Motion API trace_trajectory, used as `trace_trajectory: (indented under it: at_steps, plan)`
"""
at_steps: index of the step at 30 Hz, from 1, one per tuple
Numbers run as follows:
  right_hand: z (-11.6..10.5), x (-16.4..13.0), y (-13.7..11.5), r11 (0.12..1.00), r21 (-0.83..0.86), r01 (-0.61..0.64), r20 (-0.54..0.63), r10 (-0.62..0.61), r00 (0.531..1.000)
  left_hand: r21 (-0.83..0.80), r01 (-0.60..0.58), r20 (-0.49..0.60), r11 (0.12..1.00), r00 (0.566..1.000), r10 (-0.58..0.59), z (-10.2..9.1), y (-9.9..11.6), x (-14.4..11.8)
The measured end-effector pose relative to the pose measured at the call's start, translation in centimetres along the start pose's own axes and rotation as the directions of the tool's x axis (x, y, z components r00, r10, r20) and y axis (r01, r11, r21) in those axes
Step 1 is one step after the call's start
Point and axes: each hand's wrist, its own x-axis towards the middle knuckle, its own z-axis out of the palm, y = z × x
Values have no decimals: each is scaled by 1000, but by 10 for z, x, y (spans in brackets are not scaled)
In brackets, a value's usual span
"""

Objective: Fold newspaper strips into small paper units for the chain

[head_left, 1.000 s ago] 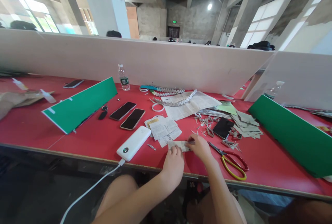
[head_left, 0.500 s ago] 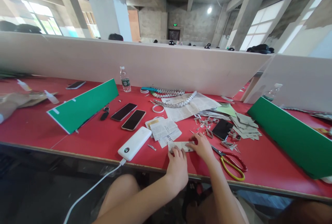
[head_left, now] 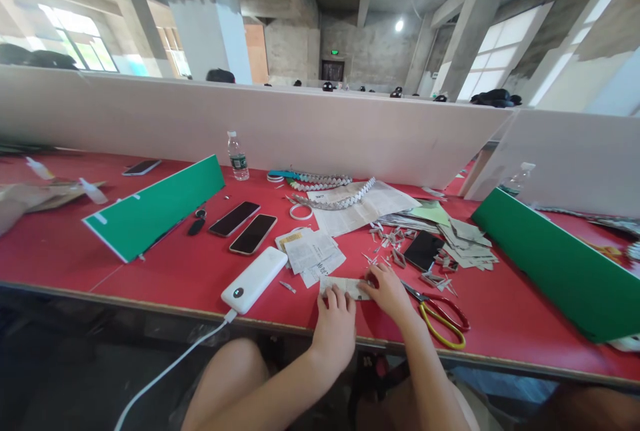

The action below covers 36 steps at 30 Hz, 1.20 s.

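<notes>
Two hands of yours press flat on one small strip of newspaper (head_left: 345, 286) at the near edge of the red table (head_left: 165, 271), and little has changed there over the last second.

Going from your left: the green board (head_left: 155, 208) leans as before, with the water bottle (head_left: 238, 156) behind its far end. The two dark phones (head_left: 244, 226) lie side by side where they were. The white power bank (head_left: 255, 279) sits just left of your work, its cable running off the table edge; it has not moved on the table, though your head has shifted a little, so everything sits slightly differently in view.

Your left hand (head_left: 335, 326) lies open, fingers spread, fingertips pinning the left end of the strip. A second ago it sat a touch lower and nearer you; now it has crept up onto the paper. Your right hand (head_left: 387, 292) holds down the right end, fingers curled loosely over it, thumb side toward the left hand. Neither hand is clenched around anything; both only press the strip down. The hands are closer together than they were a second ago.

Just behind the strip lies a small stack of newspaper pieces (head_left: 311, 252), unchanged. Right of your right hand, the scissors (head_left: 440, 316) with red and yellow handles rest untouched, as before. Beyond them a third phone (head_left: 423, 250) lies among paper scraps (head_left: 467, 244), and the second green board (head_left: 555, 261) stands at the far right.
</notes>
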Motion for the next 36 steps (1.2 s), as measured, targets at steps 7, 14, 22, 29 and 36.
trace_trajectory:
  at_steps: [7,14,22,29,36]
  plan:
    - [-8,-13,2,993,113,-45,116,32,993,-60,-50,18,997,999,51,-1,-10,-3]
    - [-8,-13,-5,996,65,-69,129,60,990,-49,-53,-18,997,998,52,9,-7,-2]
    - [-7,-12,-6,996,84,44,84,-51,995,-33,-50,-93,998,995,47,11,-7,-3]
    - [2,-8,-21,988,100,117,96,-126,987,-88,-28,-65,996,998,22,4,-9,-4]
    - [4,-5,-24,989,134,57,105,-71,992,-138,-59,-64,989,997,50,3,-10,-5]
